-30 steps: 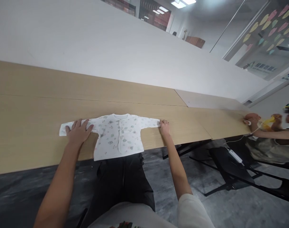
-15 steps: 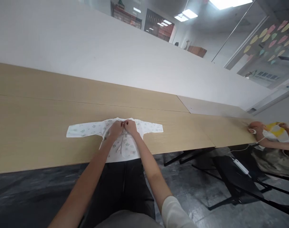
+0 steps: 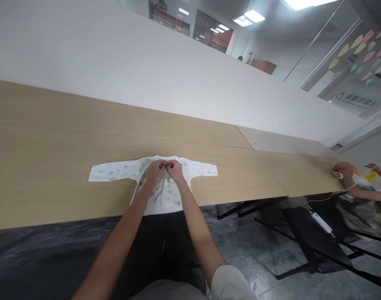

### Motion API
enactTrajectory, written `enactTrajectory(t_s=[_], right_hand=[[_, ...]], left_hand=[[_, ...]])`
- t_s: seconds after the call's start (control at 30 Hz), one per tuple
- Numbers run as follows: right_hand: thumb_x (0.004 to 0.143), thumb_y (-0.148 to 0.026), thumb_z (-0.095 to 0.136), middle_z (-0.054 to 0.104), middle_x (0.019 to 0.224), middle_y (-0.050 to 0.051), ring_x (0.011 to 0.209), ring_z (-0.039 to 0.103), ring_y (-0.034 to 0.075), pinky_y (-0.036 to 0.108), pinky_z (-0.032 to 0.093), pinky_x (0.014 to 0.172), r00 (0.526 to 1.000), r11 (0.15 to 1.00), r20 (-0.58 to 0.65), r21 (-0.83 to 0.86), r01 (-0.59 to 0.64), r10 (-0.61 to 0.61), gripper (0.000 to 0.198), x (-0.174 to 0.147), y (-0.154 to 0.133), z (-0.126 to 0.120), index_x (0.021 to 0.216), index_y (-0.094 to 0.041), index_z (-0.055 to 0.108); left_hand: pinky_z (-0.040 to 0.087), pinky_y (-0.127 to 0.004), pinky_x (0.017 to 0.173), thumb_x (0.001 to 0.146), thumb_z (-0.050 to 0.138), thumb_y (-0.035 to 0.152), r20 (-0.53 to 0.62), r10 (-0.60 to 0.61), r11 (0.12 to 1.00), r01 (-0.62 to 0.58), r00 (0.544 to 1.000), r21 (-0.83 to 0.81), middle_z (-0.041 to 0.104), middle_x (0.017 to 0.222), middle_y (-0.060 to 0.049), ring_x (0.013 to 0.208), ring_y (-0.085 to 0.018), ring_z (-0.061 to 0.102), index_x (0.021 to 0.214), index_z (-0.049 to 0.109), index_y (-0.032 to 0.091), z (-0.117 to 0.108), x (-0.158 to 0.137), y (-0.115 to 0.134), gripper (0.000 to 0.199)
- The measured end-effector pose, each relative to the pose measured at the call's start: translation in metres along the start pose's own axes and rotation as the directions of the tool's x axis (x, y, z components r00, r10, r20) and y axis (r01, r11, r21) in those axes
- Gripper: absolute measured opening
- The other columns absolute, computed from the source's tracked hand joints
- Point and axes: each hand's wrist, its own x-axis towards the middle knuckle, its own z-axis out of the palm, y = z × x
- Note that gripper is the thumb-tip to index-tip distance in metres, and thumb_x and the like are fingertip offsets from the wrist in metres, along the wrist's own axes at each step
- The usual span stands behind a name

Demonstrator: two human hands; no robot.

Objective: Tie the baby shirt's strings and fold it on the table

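Note:
A small white baby shirt (image 3: 170, 199) with a sparse printed pattern lies front up on the table, both sleeves spread out sideways. Its lower hem reaches the table's near edge. At the top of the front opening, just under the neckline, my left hand (image 3: 155, 171) pinches the fabric. Close beside it, my right hand (image 3: 174, 170) pinches the other side of the opening. The fingertips of both hands nearly meet. Whatever small fastening may lie between them is hidden by the fingers.
The long wooden table (image 3: 53, 162) runs along a white wall (image 3: 115, 66). At the right, another person's arm (image 3: 365, 192) works over white and yellow cloth. A black folding chair (image 3: 315, 233) holds a white power strip (image 3: 322, 222) with a cable.
My hands stay at the neckline, with the fingertips slightly shifted and the right hand turned a little. The whole view has shifted slightly. The other person's yellow cloth has moved lower.

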Motion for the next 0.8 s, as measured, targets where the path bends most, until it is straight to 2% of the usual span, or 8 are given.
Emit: enactTrajectory(t_s=[0.13, 0.37, 0.6, 0.8], right_hand=[[0.079, -0.009, 0.048, 0.070, 0.088, 0.001, 0.080, 0.063, 0.013, 0.022, 0.049, 0.078, 1.000, 0.996, -0.024, 0.088, 0.014, -0.012, 0.022, -0.0013, 0.0010, -0.0004, 0.091, -0.018, 0.064], [0.074, -0.008, 0.050, 0.052, 0.066, -0.007, 0.065, 0.055, 0.012, 0.021, 0.044, 0.066, 0.994, 0.970, -0.110, 0.241, 0.039, -0.012, 0.016, -0.0018, 0.0022, -0.0005, 0.082, -0.022, 0.051], [0.075, -0.010, 0.054, 0.063, 0.073, -0.004, 0.070, 0.061, 0.013, 0.023, 0.048, 0.072, 0.988, 0.956, -0.145, 0.293, -0.004, 0.049, 0.017, -0.0029, 0.0003, 0.0014, 0.086, -0.021, 0.057], [0.077, -0.012, 0.055, 0.066, 0.072, -0.004, 0.069, 0.064, 0.013, 0.023, 0.051, 0.074, 0.988, 0.945, -0.143, 0.326, -0.004, 0.053, 0.023, -0.0043, -0.0005, 0.0033, 0.097, -0.021, 0.063]], left_hand=[[0.046, -0.035, 0.091, 0.088, 0.042, 0.024, 0.010, 0.026, 1.000, -0.026, 1.000, 0.002, 0.071, 0.113, -0.011, 0.105, -0.025, 0.063, 0.113, 0.065, 0.017, 0.0007, -0.0004, -0.0021, 0.034], [0.046, -0.037, 0.091, 0.091, 0.038, 0.023, -0.039, 0.045, 0.999, -0.045, 0.998, 0.002, 0.070, 0.104, -0.010, 0.101, -0.024, 0.063, 0.113, 0.059, 0.019, 0.0048, -0.0003, -0.0048, 0.030], [0.047, -0.036, 0.094, 0.091, 0.035, 0.027, -0.051, 0.132, 0.980, -0.138, 0.990, -0.140, 0.068, 0.109, -0.010, 0.103, -0.022, 0.062, 0.100, 0.058, 0.021, 0.0084, 0.0033, -0.0093, 0.026], [0.048, -0.035, 0.092, 0.089, 0.038, 0.025, -0.060, 0.164, 0.960, -0.173, 0.985, -0.220, 0.069, 0.109, -0.009, 0.100, -0.021, 0.064, 0.105, 0.059, 0.020, 0.0072, 0.0027, -0.0090, 0.027]])
